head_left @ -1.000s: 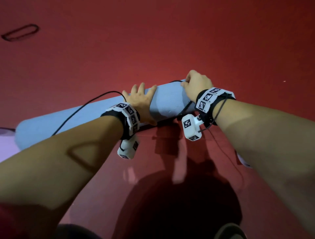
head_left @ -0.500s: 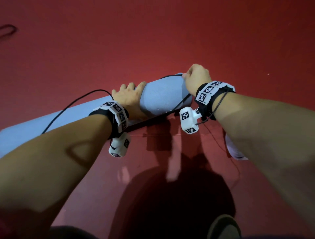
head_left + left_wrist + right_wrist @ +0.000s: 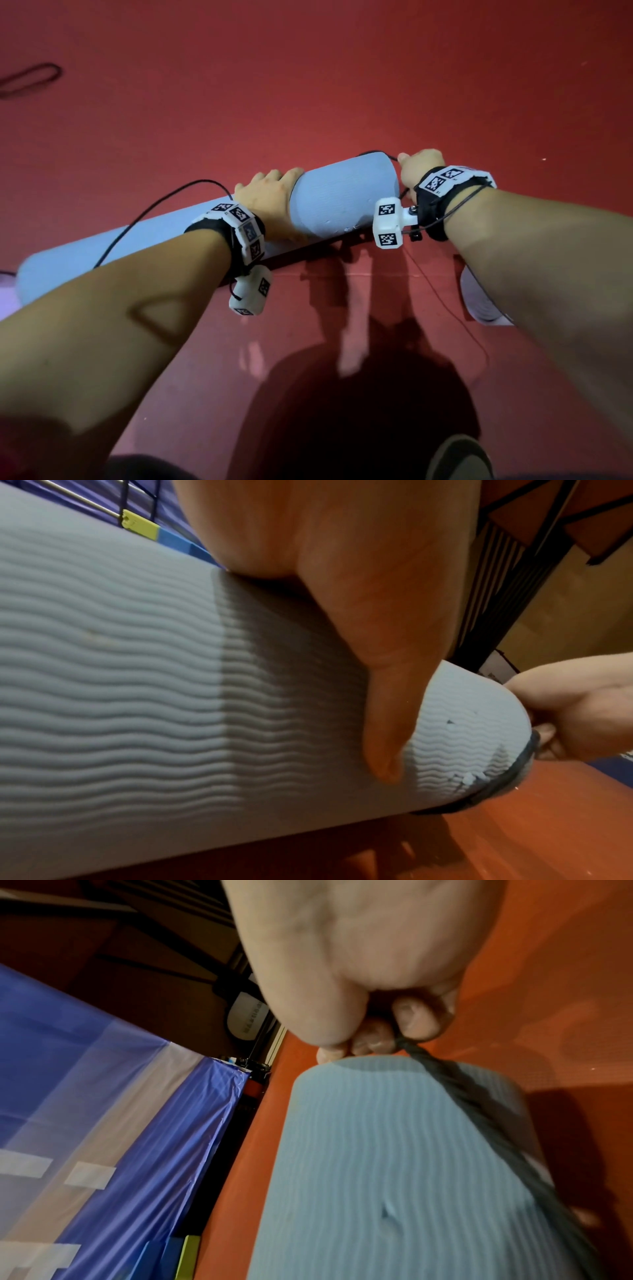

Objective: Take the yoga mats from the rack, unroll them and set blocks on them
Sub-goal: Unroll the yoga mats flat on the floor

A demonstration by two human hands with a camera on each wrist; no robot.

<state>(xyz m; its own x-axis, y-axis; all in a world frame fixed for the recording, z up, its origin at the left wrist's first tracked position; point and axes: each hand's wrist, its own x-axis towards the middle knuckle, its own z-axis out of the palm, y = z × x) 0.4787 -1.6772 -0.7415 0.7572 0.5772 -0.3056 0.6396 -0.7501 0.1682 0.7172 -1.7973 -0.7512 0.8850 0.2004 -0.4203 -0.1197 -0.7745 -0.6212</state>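
- Rolled yoga mat (image 3: 342,198): pale blue, wavy ribbed texture, laid on its side on the red floor (image 3: 308,85), running from lower left to upper right in the head view. It is seen fully rolled.
- A dark cord (image 3: 479,1110) is looped round the roll near its right end; in the right wrist view it is seen running diagonally over the mat's curve up to the fingertips.
- Right hand (image 3: 419,168): placed at the mat's right end. Grip narrow, the cord pinched between thumb and curled fingers (image 3: 416,1023) (nails visible in the wrist view).
- Left hand (image 3: 270,202): laid over the top of the roll toward its middle, fingers draped across the far side, thumb (image 3: 387,723) pressed down the near face. The mat is held with a wide grip, wrapped round the curve.
- Both wrists are fitted with black bands carrying white marker blocks (image 3: 388,222); a thin black cable (image 3: 164,205) is trailed from the left band across the mat.
- A second rolled item, whitish (image 3: 483,305), is partly hidden beneath the right forearm (kind cannot be told).
- A dark cord loop (image 3: 30,78) is left on the floor at far upper left, well apart from the mat.
- In the right wrist view a blue-and-white sheet (image 3: 103,1123) is seen beside the mat, with blue and yellow-green block edges (image 3: 186,1259) at the bottom.
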